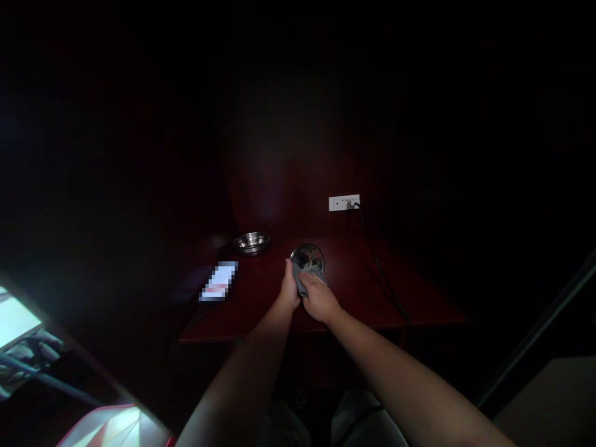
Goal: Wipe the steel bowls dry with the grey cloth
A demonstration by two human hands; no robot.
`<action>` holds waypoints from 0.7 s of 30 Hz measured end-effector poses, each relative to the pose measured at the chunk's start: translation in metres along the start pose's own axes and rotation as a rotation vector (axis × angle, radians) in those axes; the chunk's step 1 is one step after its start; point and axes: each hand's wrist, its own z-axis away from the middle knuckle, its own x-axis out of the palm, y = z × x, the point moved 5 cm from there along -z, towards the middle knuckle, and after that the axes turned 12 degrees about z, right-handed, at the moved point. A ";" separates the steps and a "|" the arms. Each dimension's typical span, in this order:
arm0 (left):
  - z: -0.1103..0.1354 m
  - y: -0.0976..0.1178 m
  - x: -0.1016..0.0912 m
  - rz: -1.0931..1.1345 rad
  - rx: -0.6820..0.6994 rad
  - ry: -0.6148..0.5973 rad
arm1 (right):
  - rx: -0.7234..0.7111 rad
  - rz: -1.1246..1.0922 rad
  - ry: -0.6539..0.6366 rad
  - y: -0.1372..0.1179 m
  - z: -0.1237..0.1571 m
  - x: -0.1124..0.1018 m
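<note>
White, flat and brightly lit, a panel [16, 316] lies at the far lower left of the frame; below it, a pale object [114, 425] with a curved red rim and angular facets of light meets the bottom edge. Left of centre, a slanted rectangular screen [218, 281], pixelated beyond reading, rests on the dark red tabletop [358, 304], whose smooth surface carries a faint sheen. Just above and to its right are shallow round metal bowls [252, 243], apparently nested, with polished, reflective walls. At centre, near the table's front edge, the left hand [289, 288] is clamped on the near left side of a shiny round steel bowl [311, 253], thumb upright at the rim; its other fingers are largely hidden. A soft, matt grey cloth [298, 279] lies folded against the bowl's near part. Just beside the left hand, the right hand [319, 299] presses over this cloth; whether its fingers close round the fabric cannot be told. Right of centre, a white rectangular socket plate [336, 203] is set in the dark red wall, bearing a plug [351, 203]. From it a thin black cable [384, 279] curves toward the lower right.
</note>
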 end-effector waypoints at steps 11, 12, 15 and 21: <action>-0.013 0.000 0.002 0.019 -0.007 -0.041 | -0.032 0.079 -0.065 0.026 -0.020 -0.007; -0.018 0.000 0.003 0.032 -0.045 -0.061 | -0.029 0.093 -0.072 0.029 -0.027 -0.008; -0.031 0.002 0.005 0.060 -0.097 -0.109 | -0.037 0.122 -0.089 0.036 -0.045 -0.012; -0.057 0.007 0.008 0.045 -0.144 -0.121 | -0.022 0.156 -0.093 0.046 -0.074 -0.008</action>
